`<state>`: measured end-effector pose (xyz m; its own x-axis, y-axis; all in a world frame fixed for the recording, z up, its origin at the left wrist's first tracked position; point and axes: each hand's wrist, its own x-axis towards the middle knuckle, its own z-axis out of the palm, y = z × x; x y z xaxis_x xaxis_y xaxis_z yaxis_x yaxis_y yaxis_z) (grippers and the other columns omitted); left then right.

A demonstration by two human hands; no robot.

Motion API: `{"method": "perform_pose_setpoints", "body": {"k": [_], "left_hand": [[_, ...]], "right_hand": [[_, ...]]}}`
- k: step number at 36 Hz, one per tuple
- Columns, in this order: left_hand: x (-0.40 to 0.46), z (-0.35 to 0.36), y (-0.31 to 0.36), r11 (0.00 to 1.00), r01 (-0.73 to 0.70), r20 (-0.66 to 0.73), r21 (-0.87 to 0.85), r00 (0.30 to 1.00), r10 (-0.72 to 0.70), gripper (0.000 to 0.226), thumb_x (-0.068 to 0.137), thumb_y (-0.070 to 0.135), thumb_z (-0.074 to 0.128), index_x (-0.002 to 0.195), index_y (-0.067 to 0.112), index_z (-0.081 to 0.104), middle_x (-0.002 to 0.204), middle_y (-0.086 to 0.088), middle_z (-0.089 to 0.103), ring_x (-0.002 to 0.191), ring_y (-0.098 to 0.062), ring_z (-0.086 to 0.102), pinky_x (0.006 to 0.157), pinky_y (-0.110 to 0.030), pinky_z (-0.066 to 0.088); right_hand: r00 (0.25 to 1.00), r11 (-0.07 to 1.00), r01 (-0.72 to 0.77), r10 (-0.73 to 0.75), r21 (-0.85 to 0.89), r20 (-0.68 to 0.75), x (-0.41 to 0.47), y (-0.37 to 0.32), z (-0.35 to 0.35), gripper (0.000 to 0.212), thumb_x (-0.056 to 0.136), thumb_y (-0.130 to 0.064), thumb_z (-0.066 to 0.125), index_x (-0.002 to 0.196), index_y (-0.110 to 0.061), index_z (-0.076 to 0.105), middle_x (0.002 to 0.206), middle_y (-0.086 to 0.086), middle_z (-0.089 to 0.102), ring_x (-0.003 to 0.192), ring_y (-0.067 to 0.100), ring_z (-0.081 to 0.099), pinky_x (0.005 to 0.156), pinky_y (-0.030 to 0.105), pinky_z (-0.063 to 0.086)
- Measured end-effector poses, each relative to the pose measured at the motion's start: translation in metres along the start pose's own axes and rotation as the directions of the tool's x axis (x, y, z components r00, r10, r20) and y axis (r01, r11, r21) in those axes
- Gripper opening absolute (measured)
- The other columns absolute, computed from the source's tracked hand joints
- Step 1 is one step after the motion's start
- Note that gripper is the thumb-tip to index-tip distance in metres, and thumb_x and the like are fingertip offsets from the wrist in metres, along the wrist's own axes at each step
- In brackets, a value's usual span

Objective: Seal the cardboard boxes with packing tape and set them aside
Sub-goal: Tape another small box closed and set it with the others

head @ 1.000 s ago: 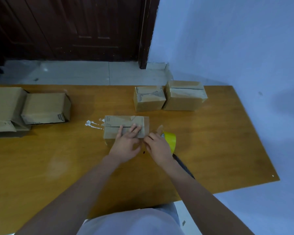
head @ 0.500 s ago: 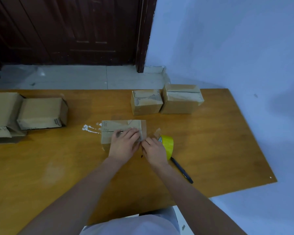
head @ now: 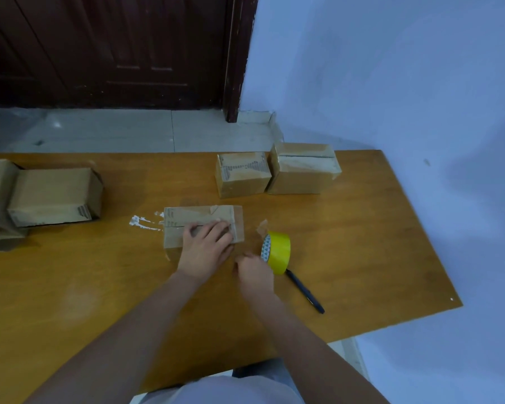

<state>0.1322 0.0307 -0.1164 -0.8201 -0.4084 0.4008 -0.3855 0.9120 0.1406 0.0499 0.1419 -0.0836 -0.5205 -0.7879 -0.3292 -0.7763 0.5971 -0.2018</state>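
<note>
A small cardboard box (head: pixel 200 216) lies in the middle of the wooden table (head: pixel 362 243), with brownish tape along its top seam and over its right end. My left hand (head: pixel 207 249) rests on the box's top, fingers spread flat and pressing along the seam. My right hand (head: pixel 255 274) sits low by the box's near right corner with the fingers curled under; what they hold is hidden. A yellow tape roll (head: pixel 279 252) stands on edge right beside that hand, a loose tape end sticking up behind it.
Two taped boxes (head: pixel 242 176) (head: pixel 305 170) stand side by side at the back right. More boxes (head: pixel 53 196) lie at the left edge. A dark pen (head: pixel 305 291) lies near the roll. A white smear (head: pixel 142 223) marks the table left of the box.
My right hand has drawn back from the box's right end toward me, uncovering more of the pen. My left hand has slid a little along the box top.
</note>
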Motion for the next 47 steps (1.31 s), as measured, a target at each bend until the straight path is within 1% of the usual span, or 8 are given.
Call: {"method": "perform_pose_setpoints", "body": {"k": [8,11,17,29,35,40,44,47], "left_hand": [[-0.002,0.000,0.007,0.998,0.057,-0.019,-0.022,0.998,-0.057,0.018,0.079,0.028,0.066,0.092,0.018,0.059,0.114,0.000,0.066,0.111,-0.018,0.047,0.091,-0.050,0.033],[-0.001,-0.002,0.007,0.997,0.077,0.038,-0.027,0.996,-0.076,0.032,0.068,0.022,0.082,0.091,0.016,0.059,0.115,0.000,0.066,0.111,-0.017,0.046,0.091,-0.048,0.031],[0.000,-0.010,0.011,0.989,0.139,0.111,-0.056,0.985,-0.132,0.039,0.063,0.011,0.081,0.099,0.018,0.066,0.116,0.000,0.066,0.109,-0.019,0.062,0.095,-0.046,0.028],[0.000,-0.025,0.001,0.958,0.195,0.229,-0.212,0.963,-0.145,0.060,0.055,0.026,0.090,0.109,0.023,0.065,0.114,0.008,0.068,0.097,-0.011,0.068,0.090,-0.035,0.025],[-0.003,-0.028,-0.003,0.942,0.197,0.244,-0.272,0.961,-0.131,0.055,0.055,0.028,0.089,0.103,0.028,0.061,0.115,0.013,0.067,0.099,-0.009,0.066,0.090,-0.033,0.023],[-0.007,-0.024,-0.004,0.929,0.205,0.242,-0.307,0.961,-0.133,0.055,0.064,0.027,0.084,0.108,0.032,0.051,0.124,0.016,0.062,0.105,-0.008,0.063,0.092,-0.033,0.022],[-0.007,-0.021,-0.006,0.915,0.235,0.248,-0.328,0.956,-0.157,0.045,0.069,0.031,0.080,0.109,0.029,0.059,0.127,0.016,0.061,0.108,-0.009,0.062,0.094,-0.032,0.021],[-0.008,-0.019,-0.008,0.908,0.252,0.254,-0.335,0.952,-0.171,0.040,0.074,0.032,0.075,0.111,0.027,0.062,0.130,0.016,0.058,0.115,-0.009,0.058,0.095,-0.031,0.019]], "right_hand": [[0.950,0.921,-0.011,0.131,0.389,-0.283,-0.007,-0.006,-0.012,0.019,0.094,-0.018,0.044,0.095,-0.012,0.062,0.095,0.004,0.060,0.082,0.020,0.057,0.061,0.030,0.042],[0.930,0.872,0.012,0.170,0.490,-0.326,-0.001,-0.009,-0.022,0.022,0.094,-0.016,0.047,0.112,-0.014,0.059,0.108,0.002,0.056,0.097,0.017,0.054,0.070,0.024,0.043],[0.971,0.855,-0.017,0.137,0.519,-0.195,0.017,-0.020,-0.029,0.045,0.095,-0.021,0.044,0.139,-0.012,0.040,0.135,0.005,0.041,0.127,0.020,0.037,0.103,0.030,0.035],[0.978,0.550,-0.207,0.127,0.809,0.163,0.042,-0.022,-0.041,0.047,0.095,-0.008,0.038,0.141,-0.010,0.039,0.137,0.005,0.032,0.127,0.025,0.037,0.089,0.023,0.033],[0.944,0.806,-0.125,-0.084,0.579,0.320,0.065,-0.001,-0.057,0.036,0.093,-0.020,0.042,0.126,-0.019,0.057,0.129,0.007,0.042,0.127,0.027,0.033,0.100,0.037,0.031],[0.993,0.982,0.046,-0.065,0.185,0.099,0.088,0.015,-0.071,0.037,0.095,-0.018,0.046,0.131,-0.010,0.051,0.132,0.011,0.048,0.125,0.029,0.043,0.100,0.046,0.040],[0.955,0.946,0.290,-0.277,-0.142,0.105,0.105,0.005,-0.079,0.058,0.091,-0.019,0.054,0.145,-0.021,0.034,0.142,0.004,0.035,0.130,0.028,0.030,0.101,0.046,0.035],[0.912,0.844,0.409,-0.381,-0.347,0.151,0.122,-0.002,-0.082,0.045,0.089,-0.016,0.053,0.134,-0.020,0.049,0.133,0.002,0.046,0.125,0.025,0.036,0.101,0.045,0.033]]}}
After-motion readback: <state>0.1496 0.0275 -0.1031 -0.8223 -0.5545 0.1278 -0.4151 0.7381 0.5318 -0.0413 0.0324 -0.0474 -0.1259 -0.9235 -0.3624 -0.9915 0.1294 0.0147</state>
